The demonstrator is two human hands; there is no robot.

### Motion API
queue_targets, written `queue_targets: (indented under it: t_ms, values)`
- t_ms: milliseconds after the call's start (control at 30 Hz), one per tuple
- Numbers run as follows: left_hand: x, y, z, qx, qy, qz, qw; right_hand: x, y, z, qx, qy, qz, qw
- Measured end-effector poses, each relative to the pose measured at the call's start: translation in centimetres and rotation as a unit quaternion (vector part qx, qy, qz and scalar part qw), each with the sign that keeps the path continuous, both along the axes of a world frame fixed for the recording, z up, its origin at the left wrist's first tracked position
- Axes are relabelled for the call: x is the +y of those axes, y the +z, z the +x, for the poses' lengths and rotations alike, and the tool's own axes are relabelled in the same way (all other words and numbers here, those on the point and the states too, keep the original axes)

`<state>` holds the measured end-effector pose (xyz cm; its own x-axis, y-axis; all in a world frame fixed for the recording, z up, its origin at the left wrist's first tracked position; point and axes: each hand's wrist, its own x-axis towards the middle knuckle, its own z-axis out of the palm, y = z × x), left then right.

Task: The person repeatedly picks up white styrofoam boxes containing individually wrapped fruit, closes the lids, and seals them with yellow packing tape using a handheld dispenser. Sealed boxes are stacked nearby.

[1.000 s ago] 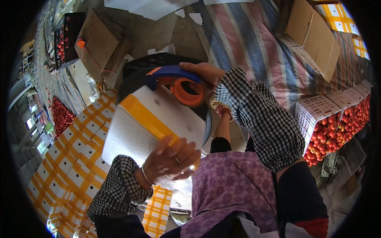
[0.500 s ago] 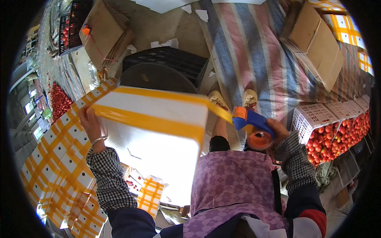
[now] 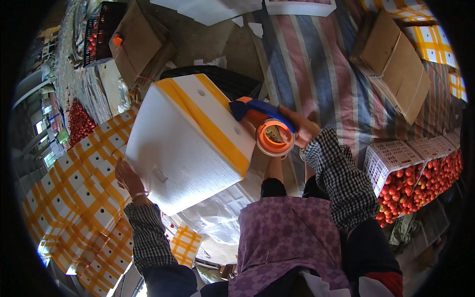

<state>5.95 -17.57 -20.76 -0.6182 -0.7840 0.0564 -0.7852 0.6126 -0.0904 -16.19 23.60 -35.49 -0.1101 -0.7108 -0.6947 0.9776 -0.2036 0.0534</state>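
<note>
A white foam box [image 3: 173, 143], banded with yellow tape [image 3: 232, 155], is tilted in front of me. Round holes show in its taped side. At the box's left edge, my left hand [image 3: 129, 179] has its fingers stretched out and its palm side toward the foam. Gripped in my right hand [image 3: 303, 129] is a blue and orange tape dispenser [image 3: 269, 110], its head against the box's right upper edge. The dispenser's orange hub faces me. My right fingers are partly hidden behind it.
Taped foam boxes [image 3: 81, 198] are stacked on my left. White crates of tomatoes [image 3: 413, 185] stand at right. Bundled flat cardboard [image 3: 393, 62] lies on a striped sheet [image 3: 307, 64]. A black crate [image 3: 232, 81] sits behind the box.
The box has turned, bringing a broad white face and a side with holes into view. My right hand moved left with the dispenser to the box's edge. My left hand's fingers straightened and shifted lower.
</note>
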Motion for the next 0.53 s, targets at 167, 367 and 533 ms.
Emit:
queue_targets:
  t_ms: [167, 367, 533]
  values:
    - [16.7, 3.6, -8.1, -0.085, -0.491, 0.109, 0.860, -0.1, -0.2, -0.9, 0.021, 0.057, -0.003, 0.998]
    - [21.1, 2.3, -13.9, -0.163, -0.704, 0.123, 0.681, 0.2, 0.1, -0.4, 0.006, 0.018, -0.051, 0.999]
    - [18.4, 3.0, -17.9, -0.179, -0.614, 0.263, 0.722, 0.3, -1.3, -0.1, 0.002, 0.034, -0.041, 0.999]
